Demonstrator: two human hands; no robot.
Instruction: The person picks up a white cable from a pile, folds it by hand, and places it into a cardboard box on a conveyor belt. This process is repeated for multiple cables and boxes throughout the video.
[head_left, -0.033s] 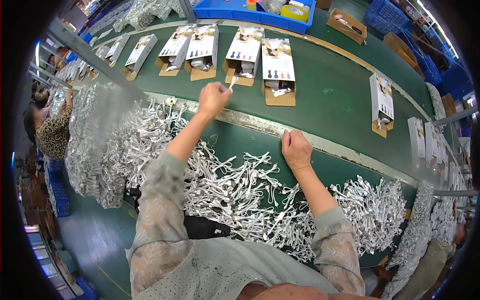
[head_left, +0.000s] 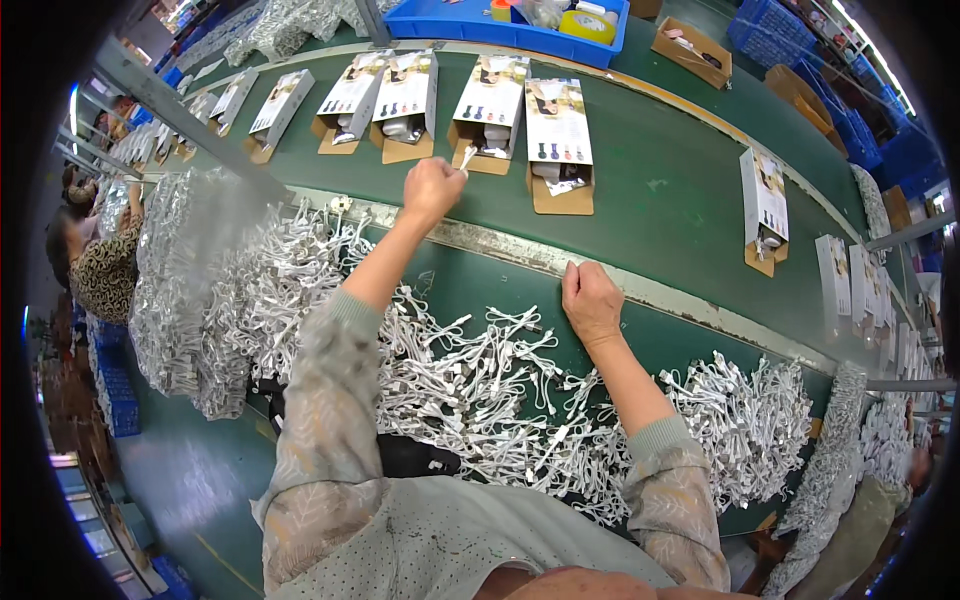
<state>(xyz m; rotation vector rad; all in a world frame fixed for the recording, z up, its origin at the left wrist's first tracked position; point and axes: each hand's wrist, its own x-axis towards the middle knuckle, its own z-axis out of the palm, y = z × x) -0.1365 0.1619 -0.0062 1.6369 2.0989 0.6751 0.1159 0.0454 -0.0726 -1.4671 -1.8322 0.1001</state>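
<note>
My left hand (head_left: 433, 190) reaches over the green belt, fingers pinched on a short white cable (head_left: 467, 156). The cable's free end points into the open flap end of a white printed box (head_left: 490, 92), which has white and silvery items inside. Just right of it lies another such box (head_left: 558, 120), its brown flap folded out toward me. My right hand (head_left: 592, 300) is curled closed by the belt's worn metal edge; whatever may be inside its fingers is hidden. Below both hands spreads a big heap of bundled white cables (head_left: 500, 400).
More open boxes (head_left: 404, 92) line the belt to the left, and one box (head_left: 765, 205) lies far right. Beyond the belt sit a blue tray (head_left: 450, 22) with tape and a cardboard box (head_left: 691, 52). Bubble-wrapped bundles (head_left: 175, 300) rise at left, beside a person (head_left: 105, 265).
My left hand has shifted slightly right and away from me, bringing the cable to the box opening. The two boxes nearest it sit a touch farther right. My right hand stays put.
</note>
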